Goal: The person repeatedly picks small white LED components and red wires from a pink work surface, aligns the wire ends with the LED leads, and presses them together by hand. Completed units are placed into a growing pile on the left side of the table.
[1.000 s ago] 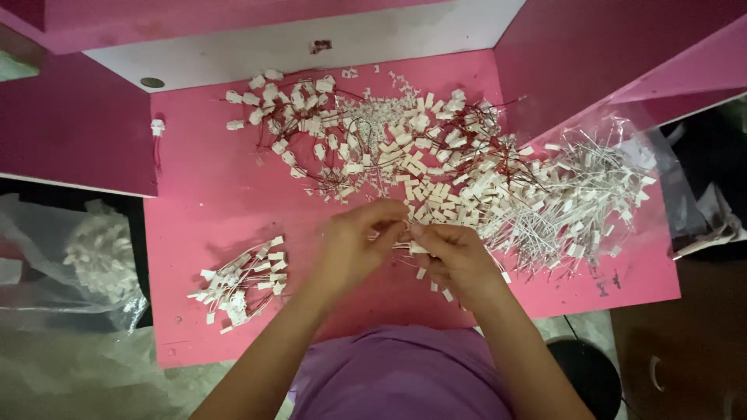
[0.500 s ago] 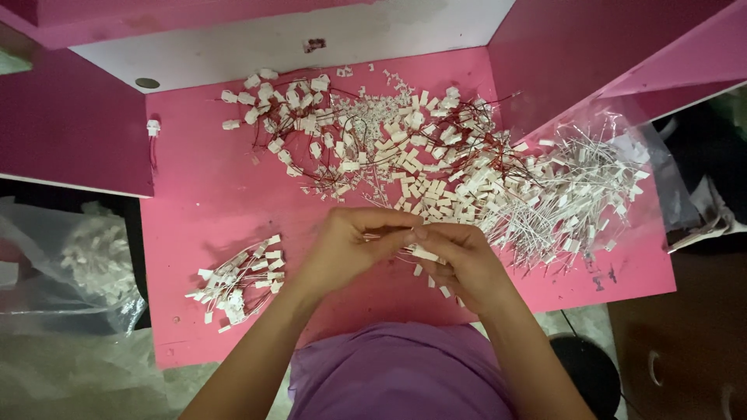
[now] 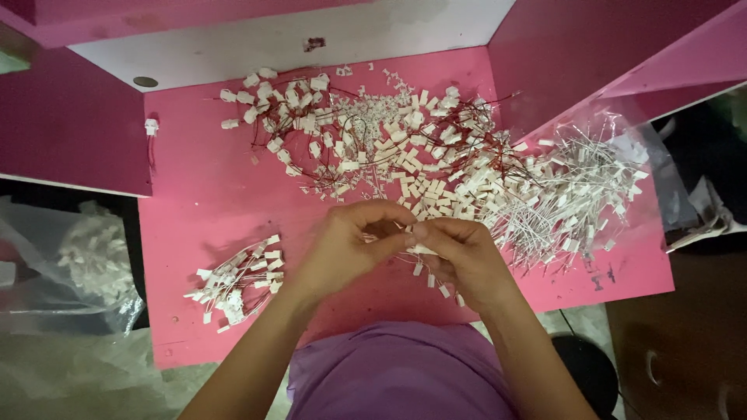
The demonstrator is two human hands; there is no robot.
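At the far left, off the edge of the pink table [image 3: 194,194], a clear plastic bag [image 3: 85,268] holds a clump of white connector pieces. On the table's left part lies a small bundle of white connectors with thin wire leads [image 3: 237,281], fanned out and well apart from the main heap. A single white connector [image 3: 151,126] sits alone near the upper left edge. Near the middle, both hands meet just above the table's front edge: the left hand [image 3: 342,249] is curled, thumb and forefinger pinched together, and the right hand [image 3: 459,253] is likewise closed, its fingertips touching those of the left; between them they grip a small white connector [image 3: 420,249], mostly hidden by the fingers. A few loose white pieces lie just under the right hand. Behind the hands spreads a large heap of white connectors tangled with red wire [image 3: 373,140], and to its right a mass of white-wired connectors [image 3: 568,194] rests partly on a clear plastic sheet [image 3: 622,132].
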